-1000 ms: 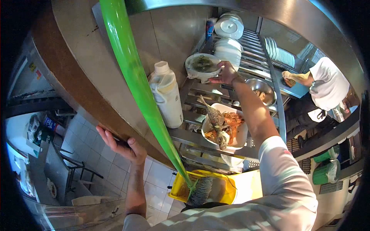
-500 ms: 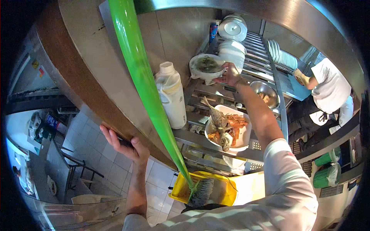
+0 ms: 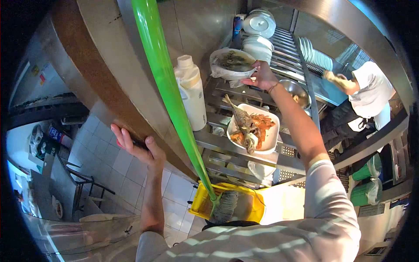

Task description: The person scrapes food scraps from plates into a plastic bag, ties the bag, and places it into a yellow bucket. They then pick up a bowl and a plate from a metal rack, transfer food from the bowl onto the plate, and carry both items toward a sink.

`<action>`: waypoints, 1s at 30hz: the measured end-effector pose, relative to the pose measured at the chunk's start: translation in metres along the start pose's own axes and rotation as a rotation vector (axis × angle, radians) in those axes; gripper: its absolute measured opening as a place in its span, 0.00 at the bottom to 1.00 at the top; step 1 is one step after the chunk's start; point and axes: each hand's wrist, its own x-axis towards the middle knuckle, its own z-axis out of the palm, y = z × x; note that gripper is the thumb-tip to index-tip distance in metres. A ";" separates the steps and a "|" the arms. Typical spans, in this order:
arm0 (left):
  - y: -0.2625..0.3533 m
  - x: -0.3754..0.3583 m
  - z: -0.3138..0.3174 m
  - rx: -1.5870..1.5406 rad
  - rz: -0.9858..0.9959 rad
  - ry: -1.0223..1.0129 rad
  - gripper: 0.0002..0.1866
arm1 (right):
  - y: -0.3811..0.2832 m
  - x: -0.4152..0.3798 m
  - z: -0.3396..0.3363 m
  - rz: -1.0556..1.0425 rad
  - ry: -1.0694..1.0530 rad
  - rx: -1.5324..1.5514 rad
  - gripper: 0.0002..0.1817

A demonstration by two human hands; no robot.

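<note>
My right hand (image 3: 264,77) grips the near-right side of a white bowl (image 3: 217,65) at the back left of a slatted metal rack. Dark greenish contents show inside the bowl, and what looks like thin plastic hangs about its rim. My left hand (image 3: 142,150) has its fingers and thumb spread, resting against the edge of a brown-and-grey ledge (image 3: 109,89). Nearer me on the rack stands a white square dish (image 3: 273,142) with a partly eaten fish (image 3: 242,120) and orange shell-like scraps (image 3: 263,124).
A green pole (image 3: 163,78) crosses in front, its brush in a yellow bucket (image 3: 257,214). Beside it stands a white jug (image 3: 190,96). Stacked white plates (image 3: 257,47) and a metal bowl (image 3: 299,89) share the rack (image 3: 286,56). A person (image 3: 371,87) works at right.
The view has shifted, so the rack and dishes appear higher. My right hand still grips the bowl, which now looks more tilted. The other person's forearm has risen.
</note>
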 end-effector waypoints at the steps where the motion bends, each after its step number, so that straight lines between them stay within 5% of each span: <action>1: 0.001 0.001 -0.001 0.020 -0.011 -0.016 0.29 | 0.000 -0.007 0.002 0.028 -0.010 -0.020 0.29; 9: 0.004 0.003 -0.001 0.005 -0.019 -0.002 0.29 | 0.023 -0.032 0.014 0.233 -0.021 -0.060 0.26; 14: -0.001 0.002 0.000 0.025 0.000 0.021 0.30 | 0.033 -0.029 0.026 0.248 -0.126 -0.108 0.31; 16: -0.001 0.001 0.000 0.028 0.006 0.019 0.30 | 0.037 -0.030 0.030 0.279 -0.082 -0.077 0.25; 30: 0.008 0.004 -0.001 0.000 -0.016 -0.017 0.31 | 0.054 -0.020 0.012 0.329 -0.104 -0.060 0.23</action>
